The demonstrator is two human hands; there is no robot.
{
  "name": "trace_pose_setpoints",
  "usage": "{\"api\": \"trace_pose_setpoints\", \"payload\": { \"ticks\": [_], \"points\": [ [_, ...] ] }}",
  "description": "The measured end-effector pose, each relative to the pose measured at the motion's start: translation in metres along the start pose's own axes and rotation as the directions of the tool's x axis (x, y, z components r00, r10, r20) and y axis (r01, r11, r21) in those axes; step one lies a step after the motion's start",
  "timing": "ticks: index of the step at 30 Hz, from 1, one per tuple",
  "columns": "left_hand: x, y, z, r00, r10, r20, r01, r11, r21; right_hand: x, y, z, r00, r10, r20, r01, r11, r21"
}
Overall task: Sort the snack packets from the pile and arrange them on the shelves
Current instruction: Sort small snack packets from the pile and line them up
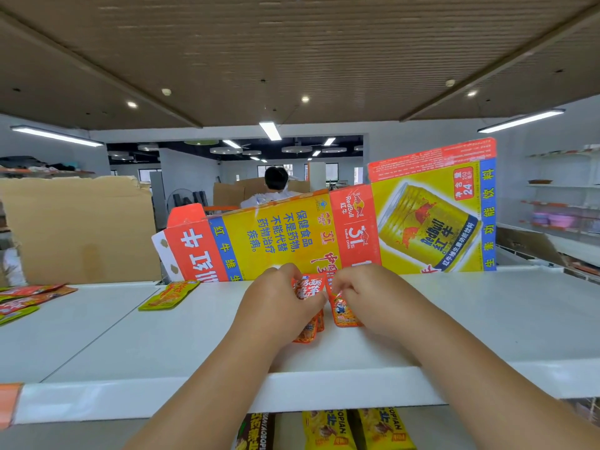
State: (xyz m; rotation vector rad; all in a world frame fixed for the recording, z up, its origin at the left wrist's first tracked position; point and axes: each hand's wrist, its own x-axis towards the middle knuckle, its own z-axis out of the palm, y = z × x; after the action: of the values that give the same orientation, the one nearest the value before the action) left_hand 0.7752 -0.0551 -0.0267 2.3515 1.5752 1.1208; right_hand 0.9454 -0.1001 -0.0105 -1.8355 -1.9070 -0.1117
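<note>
"Two yellow packets (328,430) sit nearest me, on the lower tier under the front lip of the white shelf (194,397), with a dark packet (256,430) beside them. Above, both of my forearms reach over that lip."

"What are the hands doing?"

"My left hand (279,298) has its fingers curled round a small bunch of orange-red snack packets (308,289), which stand on end on the shelf. My right hand (367,295) pinches the top of one more orange-red packet (342,312), just beside the bunch. The two hands nearly touch."

"So how do you finish the placement cleanly?"

"I judge it best to square the bottoms on the shelf first, faces toward me, then lean the tops back against the flattened Red Bull carton (292,235) standing right behind them. Soft pouches slump, so I'd let go one hand at a time and check that nothing tips forward."

"And the other kinds?"

"A green-yellow packet (168,293) lies flat further left, and more red packets (29,291) lie at the far left edge. Those look like separate groups, so I'd set this row apart from them. Beyond the carton I see brown cardboard (78,228), a person (276,183), and wall shelves (565,190) at far right."
</note>
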Motion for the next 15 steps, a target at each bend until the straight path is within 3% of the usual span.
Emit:
{"api": "trace_pose_setpoints", "payload": {
  "ticks": [3, 8, 11, 15],
  "points": [
    [0.000, -0.003, 0.002, 1.000, 0.015, -0.015, -0.015, 1.000, -0.009, 0.002, -0.018, 0.005, 1.000, -0.006, 0.012, 0.006, 0.999, -0.033],
    [0.003, -0.005, 0.003, 0.999, 0.035, -0.029, -0.036, 0.998, -0.057, 0.007, -0.022, 0.009, 0.996, 0.070, -0.050, -0.066, 0.996, 0.065],
    [0.002, -0.003, 0.001, 0.995, 0.097, -0.012, -0.098, 0.989, -0.108, 0.009, -0.018, 0.010, 0.985, 0.110, -0.134, -0.105, 0.994, 0.040],
    [-0.002, -0.002, -0.004, 0.976, 0.217, 0.017, -0.213, 0.969, -0.124, 0.010, -0.011, 0.013, 0.972, 0.184, -0.144, -0.179, 0.983, 0.047]
  ]
}}
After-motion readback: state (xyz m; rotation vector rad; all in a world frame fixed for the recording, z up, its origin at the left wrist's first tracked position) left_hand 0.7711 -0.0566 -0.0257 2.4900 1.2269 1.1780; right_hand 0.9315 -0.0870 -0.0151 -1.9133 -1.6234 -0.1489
